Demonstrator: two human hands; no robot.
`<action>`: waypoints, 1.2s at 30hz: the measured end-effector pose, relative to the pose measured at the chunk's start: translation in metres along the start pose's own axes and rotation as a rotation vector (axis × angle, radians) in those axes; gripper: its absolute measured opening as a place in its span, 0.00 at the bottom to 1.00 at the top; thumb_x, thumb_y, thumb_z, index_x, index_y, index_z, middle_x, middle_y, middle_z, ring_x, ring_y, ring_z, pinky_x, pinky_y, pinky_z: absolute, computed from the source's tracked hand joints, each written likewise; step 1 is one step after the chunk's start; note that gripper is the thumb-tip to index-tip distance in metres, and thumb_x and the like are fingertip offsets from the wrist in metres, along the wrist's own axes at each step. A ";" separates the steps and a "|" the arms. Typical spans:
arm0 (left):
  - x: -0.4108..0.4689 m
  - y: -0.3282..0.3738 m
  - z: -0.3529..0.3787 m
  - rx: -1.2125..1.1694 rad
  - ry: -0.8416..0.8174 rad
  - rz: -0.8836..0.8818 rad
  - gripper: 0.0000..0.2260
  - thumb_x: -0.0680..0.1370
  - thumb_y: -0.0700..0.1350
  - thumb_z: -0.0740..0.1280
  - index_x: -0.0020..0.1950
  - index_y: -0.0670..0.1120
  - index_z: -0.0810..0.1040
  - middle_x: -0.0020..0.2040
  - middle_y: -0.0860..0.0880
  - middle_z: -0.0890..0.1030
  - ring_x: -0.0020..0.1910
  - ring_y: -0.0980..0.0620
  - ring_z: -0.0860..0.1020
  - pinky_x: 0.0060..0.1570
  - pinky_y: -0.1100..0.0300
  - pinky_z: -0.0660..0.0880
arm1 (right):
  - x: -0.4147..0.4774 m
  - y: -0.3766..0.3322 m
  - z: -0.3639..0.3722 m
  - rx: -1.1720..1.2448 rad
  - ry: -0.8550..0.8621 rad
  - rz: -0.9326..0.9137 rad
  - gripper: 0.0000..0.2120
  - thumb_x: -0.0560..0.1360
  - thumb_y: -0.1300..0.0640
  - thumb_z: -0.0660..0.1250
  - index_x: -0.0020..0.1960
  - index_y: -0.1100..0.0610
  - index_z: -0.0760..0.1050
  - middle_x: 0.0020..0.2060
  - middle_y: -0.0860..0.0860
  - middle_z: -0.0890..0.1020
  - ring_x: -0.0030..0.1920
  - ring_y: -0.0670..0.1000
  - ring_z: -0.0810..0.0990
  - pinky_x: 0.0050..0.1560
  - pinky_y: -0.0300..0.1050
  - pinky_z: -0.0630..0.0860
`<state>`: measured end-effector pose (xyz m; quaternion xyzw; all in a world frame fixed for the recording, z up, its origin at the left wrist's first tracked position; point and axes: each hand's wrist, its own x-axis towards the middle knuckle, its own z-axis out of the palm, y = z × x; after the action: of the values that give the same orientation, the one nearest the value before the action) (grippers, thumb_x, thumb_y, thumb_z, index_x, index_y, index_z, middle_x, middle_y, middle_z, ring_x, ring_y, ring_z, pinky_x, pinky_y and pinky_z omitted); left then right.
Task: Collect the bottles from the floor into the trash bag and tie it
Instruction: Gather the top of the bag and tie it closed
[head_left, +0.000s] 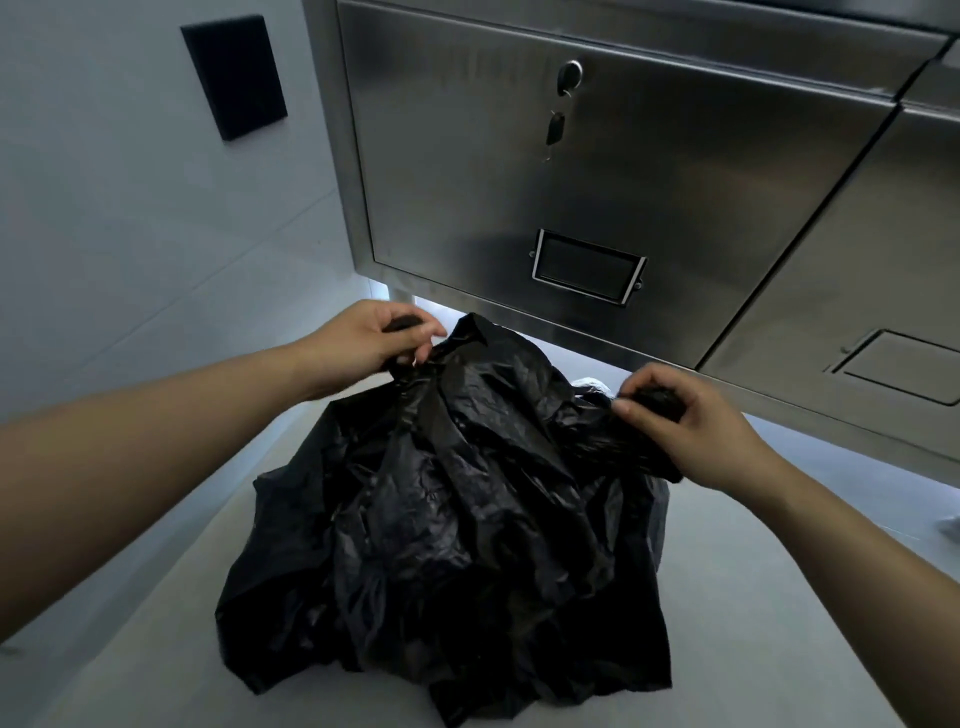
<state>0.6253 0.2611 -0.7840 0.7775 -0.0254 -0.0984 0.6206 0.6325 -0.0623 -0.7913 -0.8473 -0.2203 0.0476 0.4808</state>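
The black trash bag (457, 519) sits slumped on the pale floor (753, 623) before a steel cabinet (623, 182). The left hand (363, 343) is curled round a bunched corner of its top and the right hand (696, 431) grips another twisted bunch, the two bunches well apart and unknotted. The crumpled plastic hides whatever is inside; a small pale scrap (589, 385) peeks out behind the bag beside the right hand, too little showing to name, and another pale thing (951, 532) is cut off at the right edge.
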 end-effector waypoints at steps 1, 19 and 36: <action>0.003 0.004 0.003 0.009 0.041 0.018 0.06 0.79 0.43 0.62 0.46 0.47 0.79 0.32 0.55 0.78 0.28 0.59 0.70 0.32 0.67 0.72 | 0.003 -0.003 0.002 0.063 0.046 0.011 0.06 0.74 0.57 0.68 0.40 0.51 0.74 0.29 0.39 0.77 0.30 0.39 0.74 0.33 0.28 0.68; 0.008 0.042 0.040 0.118 0.096 0.029 0.13 0.80 0.42 0.56 0.62 0.52 0.73 0.53 0.53 0.78 0.51 0.58 0.76 0.49 0.68 0.72 | 0.036 -0.045 0.040 0.751 -0.042 0.203 0.06 0.74 0.65 0.66 0.47 0.55 0.77 0.36 0.50 0.83 0.35 0.47 0.81 0.38 0.40 0.78; 0.002 0.024 0.059 -0.129 0.065 0.049 0.07 0.75 0.48 0.68 0.51 0.48 0.81 0.43 0.51 0.85 0.43 0.55 0.82 0.45 0.65 0.77 | 0.039 -0.044 0.083 0.497 0.225 0.226 0.13 0.68 0.60 0.75 0.49 0.49 0.78 0.45 0.53 0.77 0.43 0.54 0.76 0.51 0.53 0.76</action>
<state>0.6188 0.1989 -0.7729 0.7377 -0.0178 -0.0595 0.6723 0.6290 0.0394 -0.7938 -0.7228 -0.0514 0.0589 0.6866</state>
